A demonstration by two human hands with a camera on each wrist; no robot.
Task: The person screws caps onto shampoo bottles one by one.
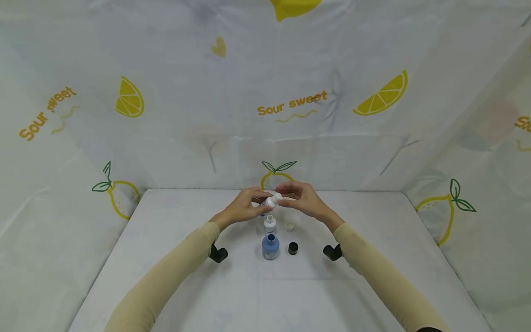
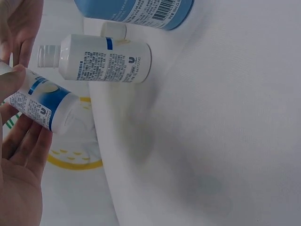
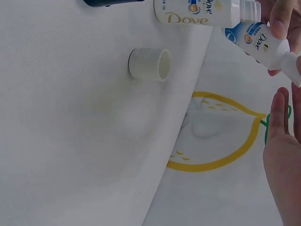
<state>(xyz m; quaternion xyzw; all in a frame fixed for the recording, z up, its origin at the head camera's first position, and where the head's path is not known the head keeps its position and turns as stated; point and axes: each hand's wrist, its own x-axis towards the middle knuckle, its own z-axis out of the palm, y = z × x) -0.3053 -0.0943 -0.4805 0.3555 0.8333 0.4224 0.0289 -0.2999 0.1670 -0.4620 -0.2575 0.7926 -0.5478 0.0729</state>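
My left hand (image 1: 244, 206) grips a small white-and-blue Dove bottle (image 2: 47, 99), raised off the table and tilted, its top toward the right. At that top my right hand (image 1: 304, 200) pinches the white cap (image 3: 290, 66), thumb on one side; part of this grip is cut off by the right wrist view's edge. Just nearer than the hands stands an uncapped white Dove bottle (image 1: 269, 223), its threaded neck showing. In front of it is a blue bottle (image 1: 270, 247) with an open dark neck.
On the white table (image 1: 186, 295), a loose whitish cap (image 3: 149, 64) lies right of the white bottle. A black cap (image 1: 293, 248) sits right of the blue one. Behind the table's far edge hangs a lemon-printed sheet (image 1: 232, 110).
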